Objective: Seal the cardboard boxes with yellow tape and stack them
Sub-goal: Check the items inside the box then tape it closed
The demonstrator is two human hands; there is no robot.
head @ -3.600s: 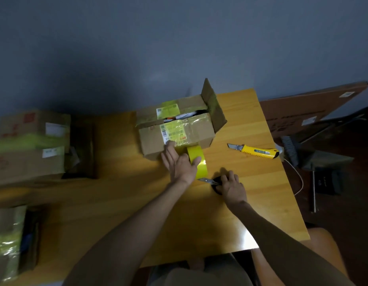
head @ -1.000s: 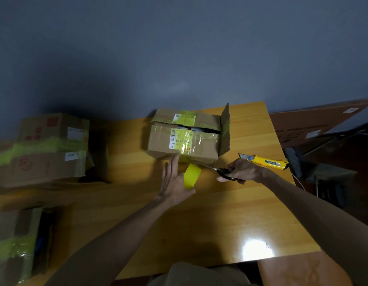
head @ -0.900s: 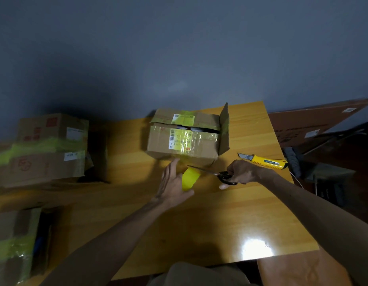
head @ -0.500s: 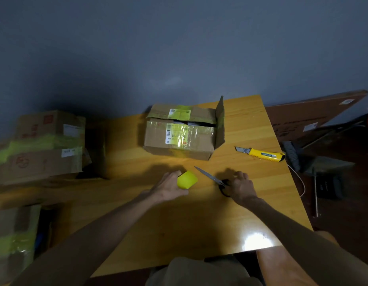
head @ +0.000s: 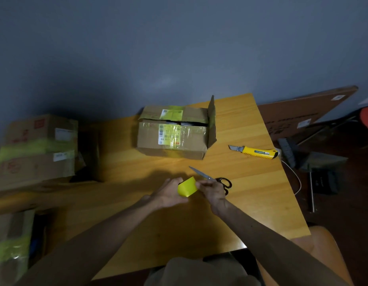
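Observation:
A cardboard box [head: 175, 139] with yellow tape over its labels sits at the table's far middle, its right flap standing up and a gap showing in the top. In front of it, my left hand [head: 168, 194] grips a roll of yellow tape [head: 187, 187] above the table. My right hand [head: 212, 189] pinches the roll's right edge. Scissors [head: 214, 179] lie on the table just behind my right hand, blades pointing toward the box.
A yellow utility knife [head: 255, 152] lies on the wooden table [head: 241, 203] at the right. Two taped boxes [head: 36, 151] stand stacked at the far left, another taped box [head: 10, 244] at the near left. A large flat carton [head: 302, 114] leans at the right beside a broom.
My right hand cut the tape at the box with the scissors, laid them on the table and moved onto the roll. My left hand drew the roll back from the box.

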